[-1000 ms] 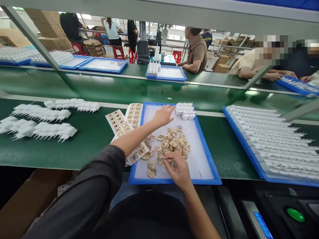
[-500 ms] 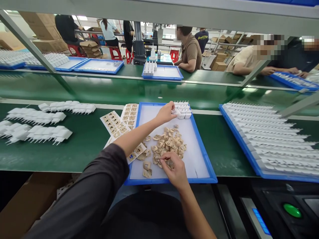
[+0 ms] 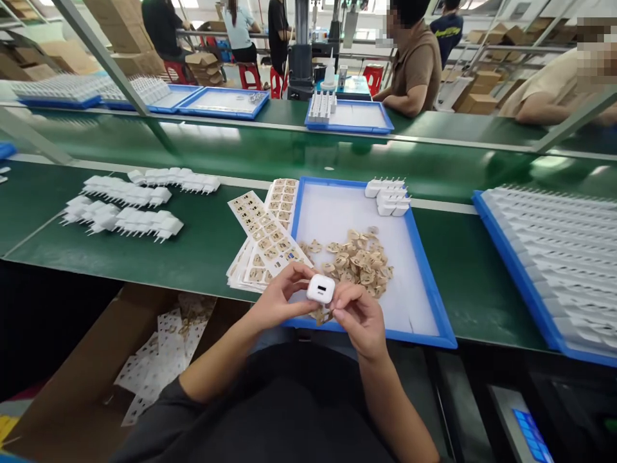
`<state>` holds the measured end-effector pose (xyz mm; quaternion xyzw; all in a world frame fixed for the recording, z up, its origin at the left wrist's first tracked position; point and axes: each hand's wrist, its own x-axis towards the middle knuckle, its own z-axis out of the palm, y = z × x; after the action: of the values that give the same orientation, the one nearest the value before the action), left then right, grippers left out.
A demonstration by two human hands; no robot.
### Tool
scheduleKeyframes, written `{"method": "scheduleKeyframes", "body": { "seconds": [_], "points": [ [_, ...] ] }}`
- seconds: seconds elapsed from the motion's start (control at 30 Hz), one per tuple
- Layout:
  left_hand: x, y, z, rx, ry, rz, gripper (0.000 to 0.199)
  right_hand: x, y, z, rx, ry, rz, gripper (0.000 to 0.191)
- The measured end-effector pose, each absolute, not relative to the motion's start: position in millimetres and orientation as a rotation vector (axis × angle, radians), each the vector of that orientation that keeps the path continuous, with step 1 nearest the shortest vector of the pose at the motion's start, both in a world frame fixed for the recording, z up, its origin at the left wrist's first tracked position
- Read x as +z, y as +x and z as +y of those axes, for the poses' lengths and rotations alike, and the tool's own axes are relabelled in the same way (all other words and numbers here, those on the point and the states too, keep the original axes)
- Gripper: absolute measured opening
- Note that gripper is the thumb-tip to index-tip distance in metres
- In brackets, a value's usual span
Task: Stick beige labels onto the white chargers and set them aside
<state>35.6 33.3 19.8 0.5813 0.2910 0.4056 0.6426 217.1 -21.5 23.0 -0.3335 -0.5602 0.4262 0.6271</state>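
My left hand is closed on a white charger block, its face with a dark port slot turned up toward me. Beside the block's right edge, my right hand has its fingers pinched together; whatever they hold is too small to make out. Both hands are over the near edge of a blue-rimmed white tray. Behind them in the tray lies a pile of beige die-cut pieces. Several white blocks with pins stand in its far right corner. Sheets of beige stickers overlap the tray's left rim.
Rows of white blocks lie on the green bench to the left. A tray full of pinned blocks is at the right. An open carton with used sheets sits below left. Slanted rails cross above; people sit beyond.
My left hand has come back from the tray's far right corner with a white block. My right hand has risen off the beige pile beside it. The camera view has shifted left and down.
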Motion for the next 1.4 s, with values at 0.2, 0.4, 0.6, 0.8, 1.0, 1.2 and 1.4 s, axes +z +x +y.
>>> {"method": "scheduleKeyframes", "body": {
  "seconds": [0.2, 0.4, 0.6, 0.8, 1.0, 1.2, 1.4],
  "points": [
    [17, 31, 18, 0.999, 1.670, 0.801, 0.045, 12, 210, -24, 1.067, -0.870, -1.287, 0.005],
    [4, 25, 18, 1.028, 1.849, 0.840, 0.058, 6, 211, -31, 1.148, -0.928, -1.273, 0.012],
    [-5, 28, 11, 1.140, 1.793, 0.821, 0.050, 18, 215, -30, 0.999, -1.008, -1.121, 0.007],
    [1, 30, 11, 1.120, 1.864, 0.834, 0.048, 22, 203, -25, 0.950, -1.191, -1.078, 0.008],
    [1, 29, 12, 1.087, 1.834, 0.829, 0.046, 22, 201, -23, 0.909, -1.245, -1.113, 0.007],
    [2, 30, 13, 1.087, 1.834, 0.843, 0.043, 24, 201, -22, 0.932, -1.239, -1.092, 0.008],
    [-1, 30, 13, 1.107, 1.876, 0.826, 0.045, 24, 200, -22, 0.949, -1.246, -1.097, 0.009]
  ]
}}
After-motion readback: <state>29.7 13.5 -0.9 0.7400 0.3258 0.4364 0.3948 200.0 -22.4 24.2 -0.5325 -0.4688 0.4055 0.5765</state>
